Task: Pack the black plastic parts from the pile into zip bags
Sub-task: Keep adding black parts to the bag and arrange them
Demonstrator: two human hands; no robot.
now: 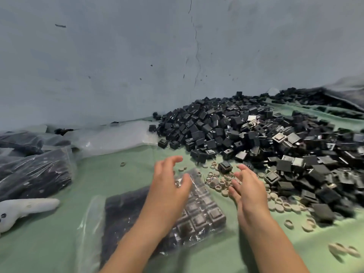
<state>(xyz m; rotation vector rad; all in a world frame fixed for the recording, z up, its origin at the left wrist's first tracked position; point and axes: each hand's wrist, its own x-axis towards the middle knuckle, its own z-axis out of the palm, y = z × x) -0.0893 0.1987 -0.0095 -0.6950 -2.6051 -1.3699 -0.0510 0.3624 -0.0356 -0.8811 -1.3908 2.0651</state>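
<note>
Well to the left of the zip bag [126, 217] lay filled bags [33, 172] of dark parts, with a white soft toy [23, 209] nearer the person and flat clear bags [110, 138] beyond it by the wall. All of it lay on a green cloth [59, 243].

The zip bag itself lay flat in front of the person, packed with rows of black parts. Its long axis ran from near-left to far-right, so its far end pointed toward the pile. A clear, unfilled strip showed along its left edge; whether the mouth was there, or zipped, could not be told.

The left hand [167, 186] hung over the bag's far end with fingers spread and lightly curved, gripping nothing; whether its thumb touched the plastic was too blurred to tell. The right hand [248, 190] was just off the bag's right side, fingers loose and apart, also holding nothing, above a scatter of tan rings [216, 184].

A single black part [224, 166] stood just beyond the bag's far end, between the two sets of fingertips and closer to the right. The pile [256, 138] spread beyond and to the right of the bag. By that layout, the right hand was the nearer one for gathering more parts, while the left was placed to steady or lift the bag.
</note>
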